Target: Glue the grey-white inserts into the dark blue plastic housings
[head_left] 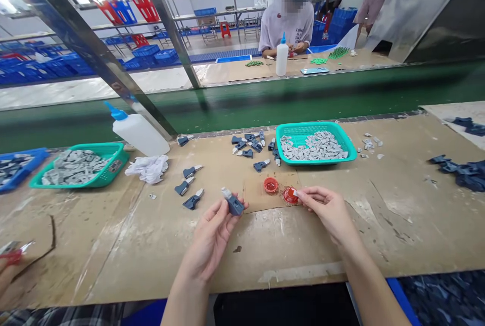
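Observation:
My left hand (216,230) grips a dark blue-grey plastic part (235,205) with a pale tip pointing up and away. Between the thumb and fingers of my right hand (322,207) is a small whitish plastic piece (296,193), held at the edge of a red cap (290,195). Whether the piece touches the contents of the cap is hard to see. A second red cap (271,185) stands just left of it, with liquid inside. Several dark parts with light tips (193,199) lie left of my left hand, and more (248,144) are grouped farther back.
A green basket (352,151) of small grey pieces sits behind the caps; another green basket (123,161) stands left, near a white bottle (140,134) and crumpled cloth (147,169). Dark parts (470,174) lie right. Another person's hand (5,270) holds a red-handled tool at left.

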{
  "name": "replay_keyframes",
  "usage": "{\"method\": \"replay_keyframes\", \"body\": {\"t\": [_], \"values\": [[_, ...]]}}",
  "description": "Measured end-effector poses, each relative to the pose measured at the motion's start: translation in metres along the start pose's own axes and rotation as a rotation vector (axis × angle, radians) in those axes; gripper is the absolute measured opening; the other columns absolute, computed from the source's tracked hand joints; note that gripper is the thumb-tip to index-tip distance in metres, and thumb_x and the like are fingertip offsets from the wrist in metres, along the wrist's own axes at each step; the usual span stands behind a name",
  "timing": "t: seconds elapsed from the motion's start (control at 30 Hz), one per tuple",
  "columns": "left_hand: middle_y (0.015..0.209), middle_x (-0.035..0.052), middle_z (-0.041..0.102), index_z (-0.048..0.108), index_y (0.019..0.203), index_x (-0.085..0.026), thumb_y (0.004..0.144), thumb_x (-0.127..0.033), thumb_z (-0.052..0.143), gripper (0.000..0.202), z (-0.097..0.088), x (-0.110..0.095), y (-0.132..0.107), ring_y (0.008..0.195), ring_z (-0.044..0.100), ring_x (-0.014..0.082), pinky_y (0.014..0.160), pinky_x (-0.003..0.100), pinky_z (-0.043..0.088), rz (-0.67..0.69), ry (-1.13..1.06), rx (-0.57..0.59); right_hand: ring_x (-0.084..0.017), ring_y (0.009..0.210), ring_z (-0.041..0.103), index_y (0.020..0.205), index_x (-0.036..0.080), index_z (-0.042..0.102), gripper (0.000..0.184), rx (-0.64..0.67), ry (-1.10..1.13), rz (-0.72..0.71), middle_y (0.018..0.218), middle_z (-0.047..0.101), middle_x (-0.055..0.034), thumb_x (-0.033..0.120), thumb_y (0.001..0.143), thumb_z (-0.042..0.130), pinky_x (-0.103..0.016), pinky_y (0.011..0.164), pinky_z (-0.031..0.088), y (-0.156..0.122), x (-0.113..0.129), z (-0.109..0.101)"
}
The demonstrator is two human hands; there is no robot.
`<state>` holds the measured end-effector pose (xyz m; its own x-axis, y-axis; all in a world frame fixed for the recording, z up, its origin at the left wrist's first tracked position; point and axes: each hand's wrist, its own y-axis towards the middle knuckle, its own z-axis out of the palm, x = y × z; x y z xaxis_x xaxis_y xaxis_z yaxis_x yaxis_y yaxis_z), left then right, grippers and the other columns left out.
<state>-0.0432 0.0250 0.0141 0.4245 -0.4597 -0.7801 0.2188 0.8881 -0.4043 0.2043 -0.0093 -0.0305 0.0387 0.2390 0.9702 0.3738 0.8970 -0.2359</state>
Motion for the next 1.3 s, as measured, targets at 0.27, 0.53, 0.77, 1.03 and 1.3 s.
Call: {"method": "replay_keyframes", "body": {"t": [0.27,0.53,0.77,1.03,1.3], "values": [[0.101,0.0078,0.072,0.069,0.099,-0.016,0.078,-0.029,0.073,0.025,0.003,0.016,0.0,0.102,0.066,0.0186,0.099,0.029,0.048,0.059,0.033,-0.029,-0.025,0.07,0.07,0.071,0.016,0.07,0.033,-0.053,-0.004,-0.032,0.071,0.074,-0.0093,0.047,0.062,0.081,-0.033,0.064,0.054,0.002,-0.004,0.008],[0.1,0.0052,0.072,0.068,0.1,-0.02,0.076,-0.03,0.074,0.027,0.016,0.034,0.004,0.094,0.067,0.0171,0.086,0.027,0.052,0.173,0.165,-0.038,-0.024,0.069,0.069,0.07,0.016,0.069,0.033,-0.061,-0.024,-0.028,0.071,0.074,-0.0104,0.046,0.062,0.081,-0.034,0.067,0.054,0.002,0.001,0.009],[0.1,0.005,0.074,0.069,0.096,-0.021,0.075,-0.026,0.075,0.022,0.04,0.052,0.006,0.1,0.067,0.0174,0.092,0.028,0.049,0.251,0.15,-0.002,-0.02,0.07,0.066,0.075,0.019,0.068,0.023,-0.018,0.103,-0.093,0.073,0.071,-0.0056,0.039,0.07,0.078,-0.028,0.062,0.051,-0.027,0.026,0.006],[0.098,0.0044,0.076,0.073,0.091,-0.023,0.072,-0.023,0.077,0.02,0.056,0.055,-0.001,0.097,0.068,0.0192,0.09,0.03,0.052,0.32,0.135,0.003,-0.017,0.066,0.062,0.073,0.021,0.067,0.02,0.118,0.13,-0.094,0.07,0.067,-0.0019,0.039,0.072,0.076,-0.027,0.062,0.05,-0.05,0.044,0.027],[0.095,0.0043,0.077,0.077,0.09,-0.025,0.07,-0.018,0.078,0.022,0.053,0.059,-0.006,0.093,0.071,0.0223,0.081,0.031,0.058,0.348,0.195,0.026,-0.015,0.064,0.058,0.076,0.022,0.053,0.029,0.302,0.097,-0.016,0.066,0.064,0.0,0.044,0.078,0.071,-0.021,0.047,0.041,-0.048,0.036,0.025]]}}
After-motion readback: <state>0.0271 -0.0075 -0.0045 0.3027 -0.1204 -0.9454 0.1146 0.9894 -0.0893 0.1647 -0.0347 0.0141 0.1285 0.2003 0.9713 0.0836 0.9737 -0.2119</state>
